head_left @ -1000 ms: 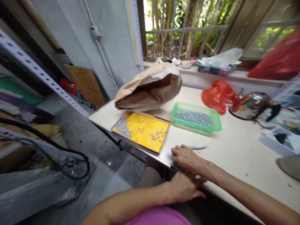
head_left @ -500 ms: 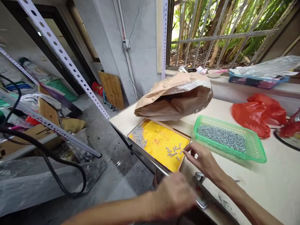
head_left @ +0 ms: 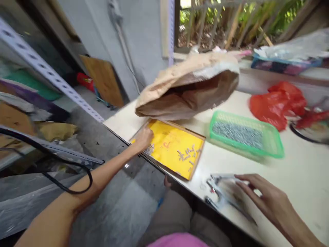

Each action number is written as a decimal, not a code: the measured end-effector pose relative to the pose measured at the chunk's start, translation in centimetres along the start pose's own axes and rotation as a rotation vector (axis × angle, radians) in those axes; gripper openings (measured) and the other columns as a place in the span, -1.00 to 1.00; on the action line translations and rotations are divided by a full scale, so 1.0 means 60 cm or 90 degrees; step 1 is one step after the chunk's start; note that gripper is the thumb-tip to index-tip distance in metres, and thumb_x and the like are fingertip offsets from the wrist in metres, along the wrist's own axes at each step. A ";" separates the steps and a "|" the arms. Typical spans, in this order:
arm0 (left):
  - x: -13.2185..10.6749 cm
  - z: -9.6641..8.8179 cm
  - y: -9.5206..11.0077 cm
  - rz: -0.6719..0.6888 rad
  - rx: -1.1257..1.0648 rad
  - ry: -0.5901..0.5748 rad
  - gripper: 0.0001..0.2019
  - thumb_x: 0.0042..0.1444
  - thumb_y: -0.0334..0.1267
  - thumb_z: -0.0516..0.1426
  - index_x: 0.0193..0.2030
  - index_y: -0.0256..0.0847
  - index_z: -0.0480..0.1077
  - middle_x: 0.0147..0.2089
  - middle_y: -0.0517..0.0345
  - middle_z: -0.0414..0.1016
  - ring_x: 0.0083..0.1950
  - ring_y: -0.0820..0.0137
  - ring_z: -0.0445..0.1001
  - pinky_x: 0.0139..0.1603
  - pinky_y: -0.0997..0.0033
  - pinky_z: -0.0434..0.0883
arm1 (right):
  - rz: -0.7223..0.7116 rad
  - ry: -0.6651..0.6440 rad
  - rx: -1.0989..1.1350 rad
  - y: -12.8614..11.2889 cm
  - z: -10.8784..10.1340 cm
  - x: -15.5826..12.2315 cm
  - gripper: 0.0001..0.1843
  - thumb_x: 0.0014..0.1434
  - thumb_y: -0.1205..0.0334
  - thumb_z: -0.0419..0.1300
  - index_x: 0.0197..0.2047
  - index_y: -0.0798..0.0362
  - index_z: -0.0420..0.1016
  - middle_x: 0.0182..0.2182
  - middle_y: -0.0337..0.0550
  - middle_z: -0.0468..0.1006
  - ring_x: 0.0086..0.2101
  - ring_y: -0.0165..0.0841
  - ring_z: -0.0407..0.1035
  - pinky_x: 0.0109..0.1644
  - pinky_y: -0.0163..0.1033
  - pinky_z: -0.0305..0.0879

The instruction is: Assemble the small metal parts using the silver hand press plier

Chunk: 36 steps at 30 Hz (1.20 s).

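Observation:
My left hand (head_left: 144,138) reaches across to the near left corner of a shallow yellow-lined tray (head_left: 177,161). Its fingers are curled over a pile of small silver screws (head_left: 149,149) there; what they hold is hidden. A smaller scatter of screws (head_left: 189,154) lies at the tray's right side. My right hand (head_left: 267,197) rests on the table with fingers spread, fingertips on a blurred metal tool (head_left: 226,193). A green plastic basket (head_left: 272,145) full of screws stands right of the tray.
A brown paper sack (head_left: 187,85) lies open behind the tray. A red plastic bag (head_left: 277,103) sits at the back right. The pale table (head_left: 295,175) ends near my lap. Perforated metal shelving (head_left: 51,79) and a black cable (head_left: 64,163) stand left, over grey floor.
My left hand has moved from the table's near edge out to the tray's left corner. My right hand has drawn back from the tray's right edge to the metal tool.

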<state>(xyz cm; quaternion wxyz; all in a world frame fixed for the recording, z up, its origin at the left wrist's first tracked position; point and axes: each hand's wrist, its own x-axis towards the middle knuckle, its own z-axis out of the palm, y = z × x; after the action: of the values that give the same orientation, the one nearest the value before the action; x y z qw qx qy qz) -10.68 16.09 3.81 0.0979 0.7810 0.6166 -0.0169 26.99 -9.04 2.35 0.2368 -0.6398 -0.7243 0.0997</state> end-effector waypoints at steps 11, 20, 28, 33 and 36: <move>-0.106 -0.021 0.173 0.123 -0.340 -0.059 -0.74 0.08 -0.10 0.13 -0.21 -0.24 0.49 -0.35 0.24 0.48 -0.31 0.48 0.44 -0.23 0.52 0.36 | 0.131 -0.192 -0.087 -0.033 -0.003 -0.077 -0.70 0.33 0.17 -0.04 -0.01 -0.01 0.45 -0.14 -0.08 0.44 -0.25 -0.35 0.42 -0.20 -0.24 0.33; -0.213 0.098 0.324 0.007 -0.594 -0.418 -0.72 -0.01 -0.13 0.23 -0.27 -0.33 0.47 -0.56 0.26 0.34 -0.61 0.61 0.21 -0.67 0.63 0.10 | 0.074 -0.212 -0.190 -0.029 0.010 -0.082 -0.73 0.37 0.25 -0.09 -0.17 0.06 0.43 -0.27 -0.11 0.45 -0.32 -0.35 0.32 -0.24 -0.22 0.13; -0.212 0.108 0.336 -0.031 -0.533 -0.435 -0.71 -0.04 -0.10 0.25 -0.33 -0.33 0.46 -0.69 0.36 0.21 -0.68 0.63 0.11 -0.68 0.61 0.03 | 0.063 -0.176 -0.178 -0.023 0.018 -0.088 -0.74 0.35 0.35 -0.10 -0.19 0.08 0.41 -0.27 -0.07 0.44 -0.30 -0.33 0.28 -0.25 -0.21 0.06; -0.199 0.090 0.349 -0.012 -0.413 -0.476 -0.73 -0.03 -0.10 0.24 -0.41 -0.33 0.46 -0.77 0.35 0.20 -0.74 0.62 0.05 -0.69 0.58 -0.01 | 0.072 -0.181 -0.170 -0.025 0.017 -0.090 -0.73 0.35 0.34 -0.12 -0.19 0.08 0.41 -0.26 -0.08 0.45 -0.28 -0.32 0.29 -0.22 -0.20 0.09; -0.191 0.082 0.357 -0.018 -0.372 -0.499 -0.70 -0.07 -0.07 0.27 -0.50 -0.31 0.41 -0.78 0.35 0.21 -0.76 0.63 0.03 -0.69 0.57 -0.04 | 0.078 -0.169 -0.143 -0.021 0.007 -0.089 -0.76 0.34 0.19 -0.04 -0.08 0.05 0.41 -0.15 -0.03 0.44 -0.19 -0.27 0.30 -0.15 -0.18 0.15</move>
<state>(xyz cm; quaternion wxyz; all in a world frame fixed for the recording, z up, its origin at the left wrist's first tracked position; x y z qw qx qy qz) 7.71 -0.50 3.51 0.5374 0.6475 0.5227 -0.1369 26.07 -14.36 1.38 0.0592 -0.6863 -0.7155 0.1160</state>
